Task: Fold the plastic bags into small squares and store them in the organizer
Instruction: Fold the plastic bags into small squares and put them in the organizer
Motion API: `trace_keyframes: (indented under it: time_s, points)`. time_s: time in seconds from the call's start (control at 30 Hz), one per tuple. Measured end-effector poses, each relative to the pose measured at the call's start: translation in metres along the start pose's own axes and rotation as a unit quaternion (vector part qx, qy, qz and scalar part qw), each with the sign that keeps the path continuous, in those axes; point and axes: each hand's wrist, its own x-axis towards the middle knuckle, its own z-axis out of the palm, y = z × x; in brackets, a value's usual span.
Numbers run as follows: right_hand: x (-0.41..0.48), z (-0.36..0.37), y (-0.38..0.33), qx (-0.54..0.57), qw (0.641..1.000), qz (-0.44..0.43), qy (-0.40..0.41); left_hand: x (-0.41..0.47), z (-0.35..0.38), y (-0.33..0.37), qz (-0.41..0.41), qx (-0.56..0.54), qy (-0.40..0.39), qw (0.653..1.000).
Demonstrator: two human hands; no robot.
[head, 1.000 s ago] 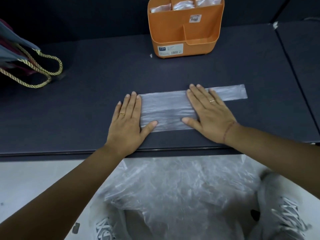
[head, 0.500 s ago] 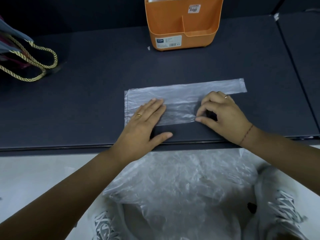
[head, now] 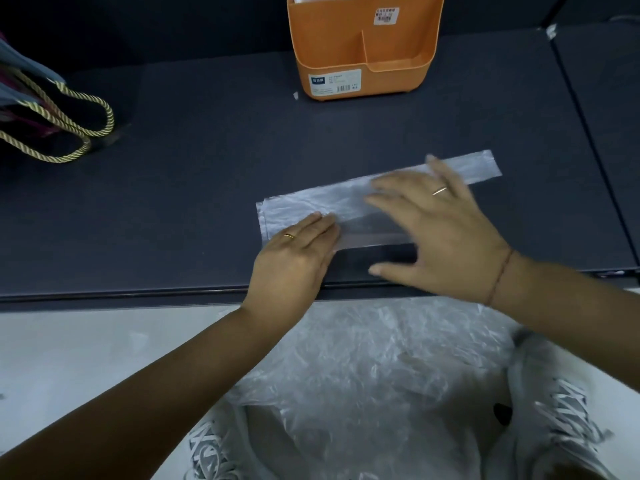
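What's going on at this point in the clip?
A person is folding a clear plastic bag, now a long flat strip on the dark table. The left hand presses its left end with flat fingers; the right hand, open and blurred, is over the middle. The orange plastic organizer stands farther back.

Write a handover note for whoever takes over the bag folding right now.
Left hand: open, fingers flat on the plastic bag's left end.
Right hand: open, blurred, over the bag's middle; contact unclear.
Bag: a long strip on the table; orange organizer stands behind it.
Done: lengthwise folds.
To do: fold the strip into a square, store it, then likely the crumpled plastic below the table edge.
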Motion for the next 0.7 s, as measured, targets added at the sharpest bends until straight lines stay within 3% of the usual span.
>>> trace_keyframes:
  time_s: [0.13,0.27,0.43,0.57,0.7]
  points:
    - [0.003,0.034,-0.017,0.001,0.999,-0.045,0.008,-0.003,-0.005,0.011,-0.020,-0.015,-0.008,1.000]
    - [-0.002,0.034,0.003,0.128,0.988,0.021,0.080,-0.014,-0.016,0.000,-0.079,-0.116,-0.027,0.990]
    - [0.002,0.012,0.027,0.337,0.921,0.195,0.022,-0.014,-0.044,-0.011,-0.306,-0.318,-0.018,0.897]
    - [0.014,0.015,0.028,0.321,0.910,0.263,0.028,-0.006,-0.047,-0.019,-0.422,-0.339,0.012,0.841]
    - [0.024,0.024,0.026,0.263,0.913,0.311,0.035,0.004,-0.042,-0.021,-0.450,-0.301,0.038,0.840]
